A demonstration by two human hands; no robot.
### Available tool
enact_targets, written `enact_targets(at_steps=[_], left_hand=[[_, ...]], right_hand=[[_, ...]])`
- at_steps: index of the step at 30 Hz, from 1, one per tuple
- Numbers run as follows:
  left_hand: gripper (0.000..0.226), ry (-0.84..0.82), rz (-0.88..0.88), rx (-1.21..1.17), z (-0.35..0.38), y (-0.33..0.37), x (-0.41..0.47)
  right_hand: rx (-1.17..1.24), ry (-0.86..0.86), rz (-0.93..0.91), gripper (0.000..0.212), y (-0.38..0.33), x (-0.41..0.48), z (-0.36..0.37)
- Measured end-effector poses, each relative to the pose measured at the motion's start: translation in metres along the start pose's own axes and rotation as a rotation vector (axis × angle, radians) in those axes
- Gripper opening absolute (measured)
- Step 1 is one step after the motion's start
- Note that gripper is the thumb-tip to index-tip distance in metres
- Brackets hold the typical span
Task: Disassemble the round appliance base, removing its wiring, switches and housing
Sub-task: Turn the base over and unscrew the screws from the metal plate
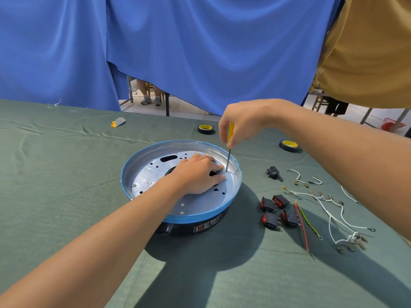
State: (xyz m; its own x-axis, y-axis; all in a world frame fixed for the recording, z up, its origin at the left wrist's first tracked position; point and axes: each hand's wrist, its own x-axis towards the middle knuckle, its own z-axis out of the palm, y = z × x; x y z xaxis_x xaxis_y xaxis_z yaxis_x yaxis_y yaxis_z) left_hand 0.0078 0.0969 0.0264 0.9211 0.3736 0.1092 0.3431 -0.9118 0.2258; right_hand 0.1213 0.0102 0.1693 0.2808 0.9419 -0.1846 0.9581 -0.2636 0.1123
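Observation:
The round appliance base (195, 215) sits mid-table, a silver metal pan with a blue rim on a black housing. My left hand (198, 174) lies flat inside the pan, fingers straight, pressing the plate beside a screw. My right hand (242, 121) grips a yellow-handled screwdriver (229, 152) held upright, its tip on that screw at the pan's right side. Several black rocker switches with red faces (278, 211) lie on the cloth to the right. Loose white, red and green-yellow wires (329, 210) spread beyond them.
A green cloth (66, 174) covers the table. Two rolls of black tape (205, 129) (289, 145) lie behind the base. A small black part (273, 172) sits near the wires, and a yellow-grey scrap (117, 122) at the back left. Blue curtains hang behind.

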Motion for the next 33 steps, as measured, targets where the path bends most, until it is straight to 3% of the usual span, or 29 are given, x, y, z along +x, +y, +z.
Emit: enact_targets(at_steps=[2, 4, 9, 14, 19, 28, 31, 33], left_hand=[[0.045, 0.004, 0.005, -0.003, 0.000, 0.000, 0.000], [0.046, 0.004, 0.005, -0.002, 0.000, -0.001, 0.000], [0.042, -0.002, 0.002, 0.016, 0.001, 0.000, 0.001], [0.044, -0.008, 0.000, 0.024, 0.000, 0.001, 0.000], [0.045, -0.014, -0.004, 0.014, -0.002, 0.002, -0.001], [0.047, -0.031, -0.017, 0.018, -0.003, 0.003, -0.001], [0.048, -0.031, -0.014, 0.009, -0.003, 0.003, -0.002], [0.047, -0.028, -0.012, 0.007, -0.003, 0.003, -0.002]], right_hand=[[-0.021, 0.030, 0.059, 0.050, 0.000, 0.001, 0.005], [-0.053, 0.079, 0.114, 0.060, -0.002, 0.001, 0.007], [-0.042, 0.139, 0.087, 0.035, 0.002, -0.001, 0.010], [0.083, 0.034, 0.023, 0.006, 0.004, -0.005, 0.001], [0.049, 0.132, 0.133, 0.062, 0.006, 0.000, 0.011], [0.123, 0.155, 0.106, 0.015, 0.002, -0.003, 0.007], [0.147, 0.131, 0.097, 0.018, 0.006, -0.001, 0.007], [0.113, 0.152, 0.108, 0.040, 0.006, 0.002, 0.011]])
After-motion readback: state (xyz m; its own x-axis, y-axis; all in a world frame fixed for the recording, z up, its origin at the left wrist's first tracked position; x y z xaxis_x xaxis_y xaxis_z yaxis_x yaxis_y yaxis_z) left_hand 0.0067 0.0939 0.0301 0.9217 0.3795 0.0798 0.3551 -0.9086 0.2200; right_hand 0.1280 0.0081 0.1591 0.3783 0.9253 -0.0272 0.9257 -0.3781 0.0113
